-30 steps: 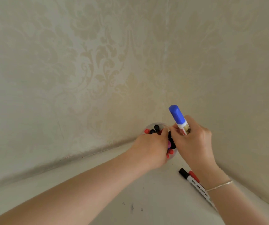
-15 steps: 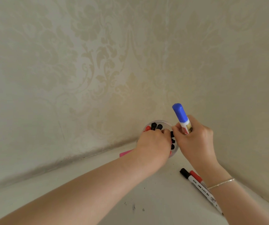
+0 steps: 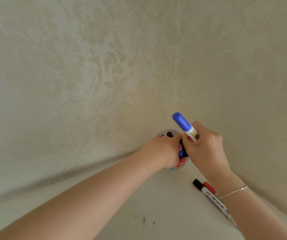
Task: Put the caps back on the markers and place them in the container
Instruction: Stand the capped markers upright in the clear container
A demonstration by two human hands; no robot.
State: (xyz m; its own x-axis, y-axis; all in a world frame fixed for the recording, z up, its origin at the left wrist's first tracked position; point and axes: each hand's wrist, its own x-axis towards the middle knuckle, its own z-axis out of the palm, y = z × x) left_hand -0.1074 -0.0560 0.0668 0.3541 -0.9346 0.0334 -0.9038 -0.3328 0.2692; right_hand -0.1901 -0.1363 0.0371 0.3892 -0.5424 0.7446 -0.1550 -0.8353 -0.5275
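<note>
The right hand clenches its grip on a blue-capped white plastic marker, tilted toward 11 o'clock. The left hand curls over the round clear container of capped markers; I cannot tell what its grip holds. At 5 o'clock, smooth black-capped and red-capped markers lie on the white surface.

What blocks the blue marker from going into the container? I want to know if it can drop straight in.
The left hand lies over most of the container mouth, right beside the blue marker held in the right hand. The container also looks crowded with markers already. Only a narrow gap shows between the hands.
</note>
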